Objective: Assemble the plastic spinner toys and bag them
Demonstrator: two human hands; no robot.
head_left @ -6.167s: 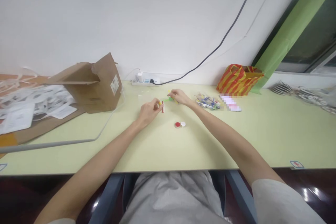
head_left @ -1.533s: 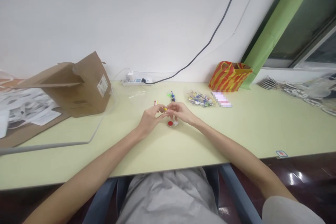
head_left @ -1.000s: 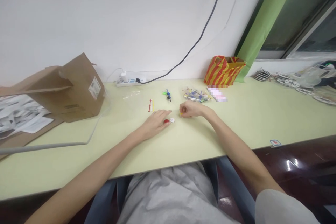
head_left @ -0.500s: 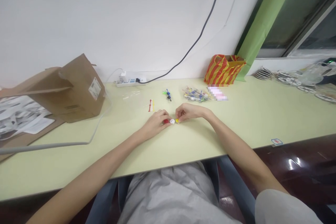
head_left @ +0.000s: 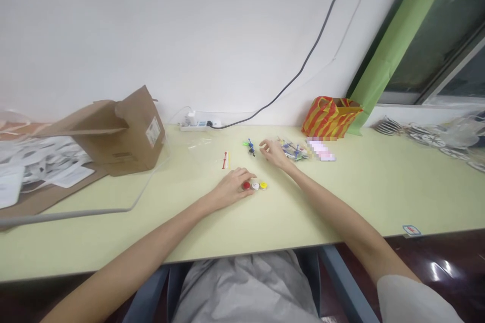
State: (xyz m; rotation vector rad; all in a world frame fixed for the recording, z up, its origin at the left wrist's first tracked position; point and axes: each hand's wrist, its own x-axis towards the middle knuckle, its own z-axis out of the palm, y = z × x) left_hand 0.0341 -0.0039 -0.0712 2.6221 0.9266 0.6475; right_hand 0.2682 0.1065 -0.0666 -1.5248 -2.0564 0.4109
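Note:
Three small round plastic pieces stand in a row on the table: a red round piece, a white round piece and a yellow round piece. My left hand rests on the table with thumb and forefinger around the red one, close to the white one. Farther back, my right hand is over the table, fingers bent and apart, nothing seen between them. Just left of its fingertips lies a group of small blue, green and black plastic parts. Thin red and yellow sticks lie behind my left hand.
A clear bag of coloured parts lies right of my right hand, before a striped bag. An open cardboard box stands left, with a grey cable near it. A power strip sits against the wall.
My right hand has let go of the yellow round piece and moved back towards the blue, green and black parts. My left hand stays by the red piece. The camera view has shifted.

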